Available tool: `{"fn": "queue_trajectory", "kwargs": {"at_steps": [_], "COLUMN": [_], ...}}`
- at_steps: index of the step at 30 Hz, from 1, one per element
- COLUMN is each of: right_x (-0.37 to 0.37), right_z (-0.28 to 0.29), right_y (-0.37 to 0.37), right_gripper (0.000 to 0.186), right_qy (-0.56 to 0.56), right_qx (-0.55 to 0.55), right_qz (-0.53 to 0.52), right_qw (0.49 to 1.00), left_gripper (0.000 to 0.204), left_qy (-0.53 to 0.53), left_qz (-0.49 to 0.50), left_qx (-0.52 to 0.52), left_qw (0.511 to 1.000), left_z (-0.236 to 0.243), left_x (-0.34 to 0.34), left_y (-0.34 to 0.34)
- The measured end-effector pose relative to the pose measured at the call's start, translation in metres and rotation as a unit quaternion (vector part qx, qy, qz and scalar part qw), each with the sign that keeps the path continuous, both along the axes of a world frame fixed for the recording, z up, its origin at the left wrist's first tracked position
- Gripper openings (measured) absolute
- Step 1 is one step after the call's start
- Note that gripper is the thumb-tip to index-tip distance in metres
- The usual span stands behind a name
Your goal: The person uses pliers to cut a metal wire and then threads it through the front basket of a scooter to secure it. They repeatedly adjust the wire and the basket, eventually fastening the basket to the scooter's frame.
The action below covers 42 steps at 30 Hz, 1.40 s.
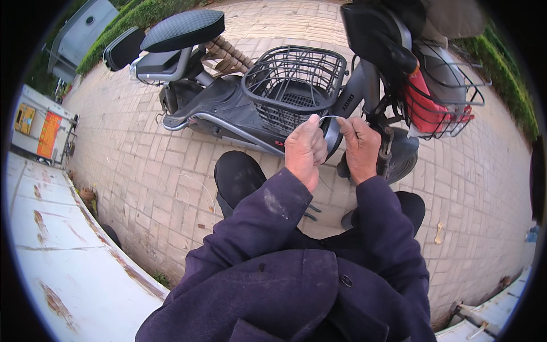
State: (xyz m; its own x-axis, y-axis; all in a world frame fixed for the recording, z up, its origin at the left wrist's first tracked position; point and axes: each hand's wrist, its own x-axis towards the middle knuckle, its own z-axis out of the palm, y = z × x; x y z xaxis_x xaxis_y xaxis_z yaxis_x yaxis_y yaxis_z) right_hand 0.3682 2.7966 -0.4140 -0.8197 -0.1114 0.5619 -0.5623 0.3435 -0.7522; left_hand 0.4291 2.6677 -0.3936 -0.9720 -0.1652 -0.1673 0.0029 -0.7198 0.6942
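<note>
A thin pale wire [329, 117] arches between my two hands in front of the electric scooter [213, 105]. My left hand [305, 149] is closed, its thumb and fingers pinching one side of the wire. The other side is pinched by my right hand [363, 149], with the remaining fingers curled in. Just beyond the hands, a black wire basket [293, 52] stands on the scooter's footboard. Dark green handles, seemingly of pliers [311, 212], show on the paving below my left forearm; the rest of that tool is hidden. A long thin strand curves over the ground left of my knee.
The scooter's front wheel [403, 162] is at the right, below a front basket [447, 105] holding a red and clear bag. White rusted panels [57, 228] line the left side. A white vehicle [43, 122] stands farther back. Hedges edge the brick paving.
</note>
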Motion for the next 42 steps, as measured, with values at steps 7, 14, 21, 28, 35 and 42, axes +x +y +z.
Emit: {"fn": "queue_trajectory", "kwargs": {"at_steps": [7, 14, 21, 28, 35, 42], "right_x": [0.000, -0.008, -0.031, -0.049, -0.043, -0.035], "right_z": [0.000, 0.006, 0.009, 0.017, 0.016, 0.017], "right_y": [-0.002, 0.018, 0.009, -0.004, -0.006, -0.017], "right_gripper": [0.030, 0.027, 0.024, 0.020, 0.021, 0.023], "right_qy": [-0.024, 0.152, 0.218, 0.182, 0.187, 0.195], "right_qx": [0.034, 0.190, 0.304, 0.307, 0.326, 0.268], "right_qz": [0.023, 0.036, 0.132, 0.111, 0.110, 0.123], "right_qw": [0.999, 0.969, 0.918, 0.928, 0.920, 0.935], "left_gripper": [0.047, 0.050, 0.039, 0.042, 0.034, 0.033], "left_qy": [-0.041, -0.054, -0.103, -0.074, -0.084, -0.092], "left_qz": [0.006, -0.164, -0.158, -0.201, -0.194, -0.095], "left_qx": [0.013, 0.023, 0.041, 0.090, 0.052, 0.055], "left_qw": [0.999, 0.985, 0.981, 0.973, 0.976, 0.990], "left_z": [-0.001, -0.007, -0.030, -0.032, -0.029, -0.015], "left_x": [0.003, 0.007, 0.002, -0.023, -0.026, -0.014], "left_y": [-0.007, -0.030, -0.053, -0.068, -0.063, -0.049]}}
